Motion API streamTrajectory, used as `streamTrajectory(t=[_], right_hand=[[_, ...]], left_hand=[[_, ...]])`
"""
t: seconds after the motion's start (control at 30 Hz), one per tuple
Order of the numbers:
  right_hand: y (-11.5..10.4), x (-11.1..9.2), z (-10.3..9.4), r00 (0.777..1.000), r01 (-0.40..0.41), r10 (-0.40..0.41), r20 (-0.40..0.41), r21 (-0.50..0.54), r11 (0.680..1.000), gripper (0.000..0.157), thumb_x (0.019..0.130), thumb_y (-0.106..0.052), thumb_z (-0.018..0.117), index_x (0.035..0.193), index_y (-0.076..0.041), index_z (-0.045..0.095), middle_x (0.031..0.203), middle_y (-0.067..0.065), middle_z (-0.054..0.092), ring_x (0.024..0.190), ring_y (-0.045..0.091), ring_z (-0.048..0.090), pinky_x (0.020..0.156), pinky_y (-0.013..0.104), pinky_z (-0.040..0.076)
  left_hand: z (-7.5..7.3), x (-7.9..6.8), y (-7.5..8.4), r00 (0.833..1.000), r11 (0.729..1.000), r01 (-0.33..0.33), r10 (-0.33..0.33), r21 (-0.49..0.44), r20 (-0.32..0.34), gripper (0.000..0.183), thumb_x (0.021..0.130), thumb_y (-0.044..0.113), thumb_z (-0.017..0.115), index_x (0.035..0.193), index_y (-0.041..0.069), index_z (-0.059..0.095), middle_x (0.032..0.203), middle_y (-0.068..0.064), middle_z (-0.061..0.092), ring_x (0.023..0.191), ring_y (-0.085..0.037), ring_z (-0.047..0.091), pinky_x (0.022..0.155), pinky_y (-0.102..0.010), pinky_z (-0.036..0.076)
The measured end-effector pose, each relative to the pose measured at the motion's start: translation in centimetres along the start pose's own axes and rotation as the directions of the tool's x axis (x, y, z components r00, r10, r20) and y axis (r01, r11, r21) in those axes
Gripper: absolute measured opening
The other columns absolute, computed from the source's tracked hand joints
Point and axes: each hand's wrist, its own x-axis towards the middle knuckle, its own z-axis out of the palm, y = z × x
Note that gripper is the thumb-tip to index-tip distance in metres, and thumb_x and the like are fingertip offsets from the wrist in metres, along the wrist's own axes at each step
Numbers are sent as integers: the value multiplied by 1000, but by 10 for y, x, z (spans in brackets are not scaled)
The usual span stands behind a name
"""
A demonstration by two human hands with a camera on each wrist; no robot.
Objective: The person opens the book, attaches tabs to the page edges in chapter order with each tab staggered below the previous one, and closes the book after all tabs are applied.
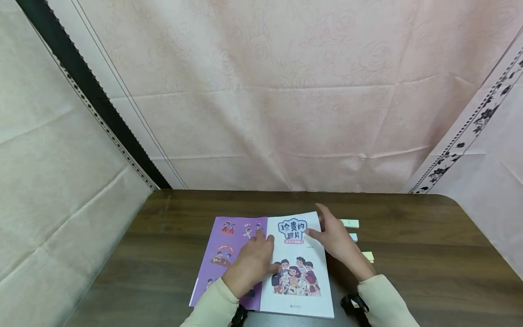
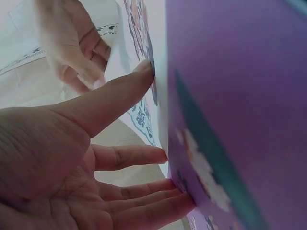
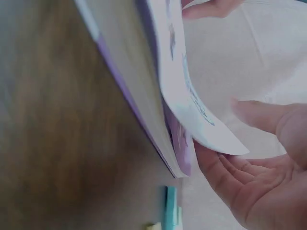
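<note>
An open book lies on the table, its purple left page (image 1: 204, 277) dotted with small cartoon figures. The white right page (image 1: 302, 306) carries a blue title and a drawn group of people. My left hand (image 1: 254, 261) rests with extended fingers on the purple page near the fold, thumb over the white page. At the upper right corner is my right hand (image 1: 337, 234). The right wrist view shows its fingers (image 3: 223, 175) beneath the lifted, bending corner of the white page (image 3: 206, 127), with the thumb held apart above it.
Green sticky tabs (image 1: 350, 223), a blue one (image 1: 353, 237) and yellow ones (image 1: 368, 256) lie right of the book, partly behind my right arm. The wooden table (image 1: 408, 227) ends at hanging pale cloths (image 1: 286, 113) at the back and sides.
</note>
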Motion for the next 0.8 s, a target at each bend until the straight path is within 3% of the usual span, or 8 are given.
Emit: streamTrajectory(t=[0.1, 0.2, 0.27, 0.57, 0.8], right_hand=[[4, -9, 2, 996, -73, 63, 55, 186, 980, 74, 103, -20, 71, 160, 3, 30, 133, 26, 66, 101, 30, 72, 82, 40, 61], [6, -18, 8, 985, -166, 134, 113, 352, 921, 62, 107, -22, 65, 155, 4, 37, 121, 20, 73, 88, 24, 75, 75, 35, 60], [6, -23, 13, 979, -200, 163, 125, 407, 891, 54, 108, -23, 61, 150, 6, 43, 109, 15, 75, 82, 23, 75, 72, 34, 59], [11, -30, 23, 970, -238, 232, 72, 482, 843, 37, 110, -17, 55, 136, 9, 58, 97, 13, 76, 77, 23, 74, 66, 33, 58], [14, -30, 26, 966, -248, 253, 54, 476, 844, 35, 111, -14, 53, 135, 11, 58, 95, 13, 77, 75, 22, 74, 66, 33, 59]], left_hand=[[0, -2, 0, 1000, 1000, 7, -7, 2, 11, 74, 77, 34, 95, 129, -6, 62, 120, -28, 57, 91, -36, 67, 78, -45, 61], [1, -4, 0, 1000, 1000, 4, -5, 12, 5, 75, 77, 35, 95, 130, -7, 62, 122, -29, 57, 91, -37, 67, 77, -45, 62], [2, -4, 0, 1000, 1000, -1, 1, 21, -6, 75, 77, 35, 95, 129, -7, 62, 122, -29, 57, 90, -37, 67, 76, -45, 62], [3, -2, 5, 1000, 1000, -6, 6, 25, -10, 65, 79, 34, 94, 120, -6, 63, 119, -28, 59, 89, -35, 67, 75, -45, 61], [4, -4, 11, 1000, 998, 1, -1, 66, -4, 52, 83, 31, 92, 113, -4, 68, 108, -18, 60, 92, -28, 63, 72, -45, 60]])
